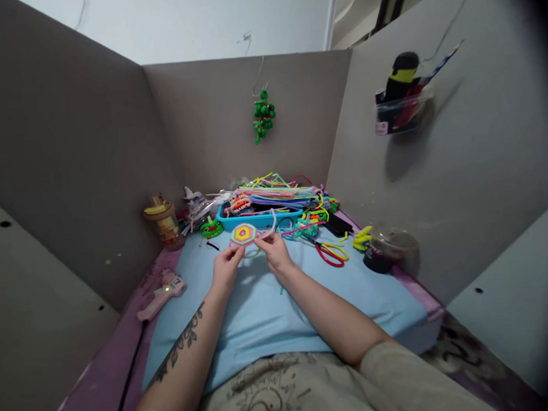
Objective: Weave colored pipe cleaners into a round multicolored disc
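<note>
A flat woven disc (pixel 244 234) of pink, green and yellow pipe cleaners is held above the light blue mat (pixel 260 303). My left hand (pixel 226 267) pinches its lower left edge. My right hand (pixel 272 249) pinches a pink pipe cleaner strand (pixel 269 227) that runs off the disc's right side and loops upward. Both hands are closed, close together, in the middle of the view.
A blue tray (pixel 259 220) heaped with coloured pipe cleaners stands behind the hands. Red and yellow scissors (pixel 331 251) lie to the right, by a dark bowl (pixel 384 252). A pink glue gun (pixel 162 293) lies left, a jar (pixel 164 222) behind it. Grey cardboard walls enclose the desk.
</note>
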Action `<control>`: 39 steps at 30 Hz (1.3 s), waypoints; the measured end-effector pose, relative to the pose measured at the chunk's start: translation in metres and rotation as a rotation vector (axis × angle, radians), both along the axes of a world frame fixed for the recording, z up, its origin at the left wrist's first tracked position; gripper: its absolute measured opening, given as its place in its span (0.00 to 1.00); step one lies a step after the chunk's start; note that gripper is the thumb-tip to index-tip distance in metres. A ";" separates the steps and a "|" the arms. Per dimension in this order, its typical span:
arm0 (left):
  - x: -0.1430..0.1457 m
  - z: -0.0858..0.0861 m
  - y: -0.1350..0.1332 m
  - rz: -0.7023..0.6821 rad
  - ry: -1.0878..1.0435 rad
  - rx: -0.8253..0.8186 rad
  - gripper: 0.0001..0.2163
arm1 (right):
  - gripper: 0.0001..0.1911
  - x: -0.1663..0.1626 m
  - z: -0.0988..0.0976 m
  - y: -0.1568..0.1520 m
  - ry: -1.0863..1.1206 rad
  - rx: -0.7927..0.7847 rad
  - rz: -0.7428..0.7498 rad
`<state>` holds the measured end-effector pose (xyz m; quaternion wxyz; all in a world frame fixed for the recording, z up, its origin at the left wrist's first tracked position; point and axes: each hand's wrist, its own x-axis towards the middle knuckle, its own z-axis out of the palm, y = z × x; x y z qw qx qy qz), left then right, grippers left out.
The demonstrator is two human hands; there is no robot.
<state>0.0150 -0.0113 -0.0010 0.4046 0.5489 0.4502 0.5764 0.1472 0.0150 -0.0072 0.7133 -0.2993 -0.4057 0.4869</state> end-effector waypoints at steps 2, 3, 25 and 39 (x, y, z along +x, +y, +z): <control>0.001 0.001 0.000 0.017 -0.065 -0.023 0.14 | 0.12 -0.003 0.000 -0.003 0.006 -0.003 0.023; 0.001 0.001 0.000 0.018 -0.091 -0.017 0.14 | 0.12 -0.004 0.000 -0.004 0.019 -0.009 0.035; -0.003 -0.004 0.001 0.044 -0.055 0.161 0.17 | 0.11 0.003 0.002 -0.004 -0.014 0.039 0.080; -0.007 -0.003 0.008 0.116 -0.153 0.071 0.18 | 0.16 0.012 -0.007 0.008 -0.067 -0.199 -0.011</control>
